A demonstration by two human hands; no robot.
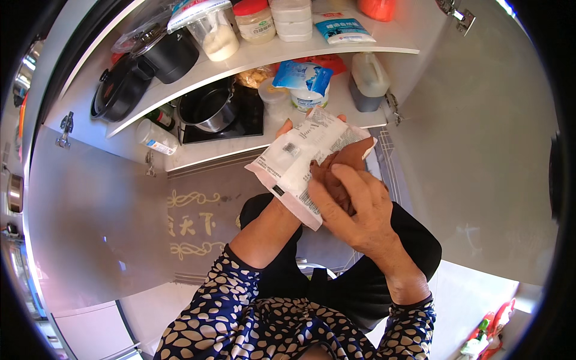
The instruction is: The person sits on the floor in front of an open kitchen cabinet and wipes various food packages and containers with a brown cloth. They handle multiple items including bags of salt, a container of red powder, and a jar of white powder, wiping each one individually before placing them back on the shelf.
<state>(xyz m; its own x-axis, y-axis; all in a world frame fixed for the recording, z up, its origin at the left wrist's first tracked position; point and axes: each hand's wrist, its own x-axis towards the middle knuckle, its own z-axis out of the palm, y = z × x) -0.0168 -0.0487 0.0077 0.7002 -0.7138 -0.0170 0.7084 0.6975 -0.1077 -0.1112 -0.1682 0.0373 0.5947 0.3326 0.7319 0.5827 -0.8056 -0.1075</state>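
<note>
Sitting low before an open cabinet, a person in a dark blue, cream-spotted top bends over a white-and-pink packet held above the knees. The left hand carries it from underneath; most of that hand is hidden, but fingertips curl past two of the packet's edges, so its fingers are gripping the packet. The right hand has its fingers bent and bunched over a brown cloth, pinching it and pressing it against the packet's right-hand part. The packet tilts, its printed side facing up toward the person, just in front of the lower shelf.

From where I stand, both cabinet doors are swung wide, the left door and the right door. On the upper shelf I see two black pots at the left end, the lidded one nearer the middle, then a clear container of pale powder, a red-lidded jar, white tubs and a blue-and-white pouch.

Down on the lower shelf, a steel pot stands on a black flat plate, with a white jar lying tilted to its left. Just behind the packet, a blue pouch rests on a white tub, and a jug of dark liquid stands to the right. A grey mat with yellowish lettering and scrolls covers the floor.
</note>
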